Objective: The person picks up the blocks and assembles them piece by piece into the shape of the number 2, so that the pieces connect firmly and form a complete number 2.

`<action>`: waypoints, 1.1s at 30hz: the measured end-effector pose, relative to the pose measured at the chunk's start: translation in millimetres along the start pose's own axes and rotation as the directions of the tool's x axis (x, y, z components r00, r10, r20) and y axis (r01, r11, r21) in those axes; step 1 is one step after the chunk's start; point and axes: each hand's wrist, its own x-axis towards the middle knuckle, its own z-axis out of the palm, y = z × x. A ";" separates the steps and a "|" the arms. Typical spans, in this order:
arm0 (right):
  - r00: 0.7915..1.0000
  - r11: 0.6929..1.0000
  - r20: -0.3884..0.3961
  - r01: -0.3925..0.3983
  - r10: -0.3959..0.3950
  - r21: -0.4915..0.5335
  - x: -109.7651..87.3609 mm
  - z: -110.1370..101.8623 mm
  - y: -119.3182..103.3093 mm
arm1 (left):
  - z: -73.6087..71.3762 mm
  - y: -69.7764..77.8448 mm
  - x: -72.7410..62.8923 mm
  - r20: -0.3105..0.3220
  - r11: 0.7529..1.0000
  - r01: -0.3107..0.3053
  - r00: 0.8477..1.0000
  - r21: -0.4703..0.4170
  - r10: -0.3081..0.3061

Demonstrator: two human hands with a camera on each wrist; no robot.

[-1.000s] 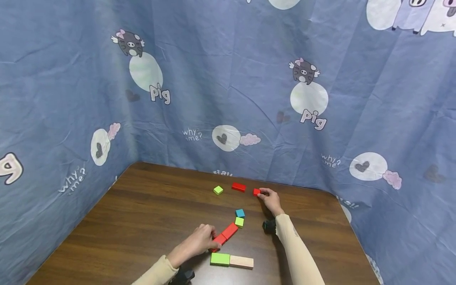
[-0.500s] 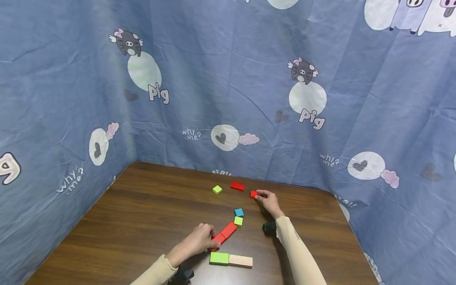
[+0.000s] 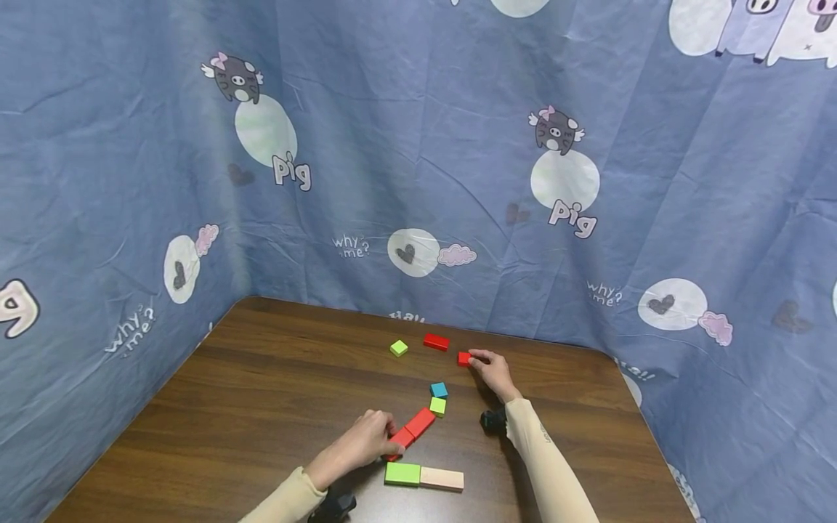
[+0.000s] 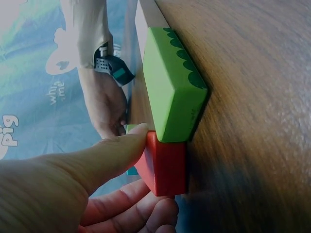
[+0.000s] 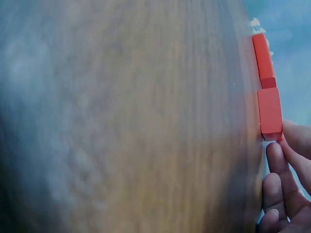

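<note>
My left hand (image 3: 361, 443) holds a red wooden block (image 3: 399, 440) between thumb and fingers at the near end of a slanting row. Farther along that row lie another red block (image 3: 420, 422), a small lime-green block (image 3: 438, 407) and a small blue block (image 3: 439, 391). In the left wrist view, my thumb lies along one side of the held red block (image 4: 167, 167), with fingers on the other side. Toward the back of the table, my right hand (image 3: 495, 375) pinches a small red block (image 3: 463, 359) by its right side. The right wrist view shows fingertips at this small red block's (image 5: 270, 112) end.
A bright green block (image 3: 402, 474) and a plain wood block (image 3: 442, 479) lie end to end near the front. Farther back are a lime-green block (image 3: 399, 349) and a red block (image 3: 436, 341). A blue patterned curtain (image 3: 366, 167) stands behind the brown table (image 3: 261, 385).
My right hand has brought the small red block slightly left and nearer across the table. My left hand stays on its red block.
</note>
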 end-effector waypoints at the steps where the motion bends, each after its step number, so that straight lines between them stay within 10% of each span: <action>1: 1.000 1.000 -0.002 0.002 -0.002 -0.005 -0.4 0.2 -0.3 | -0.1 0.1 0.0 0.001 1.000 0.000 1.000 0.000 0.000; 33: 0.991 0.995 0.120 0.066 -0.057 -0.073 -10.0 5.5 -9.9 | -0.1 -0.2 1.8 0.030 0.999 0.039 0.999 -0.012 -0.039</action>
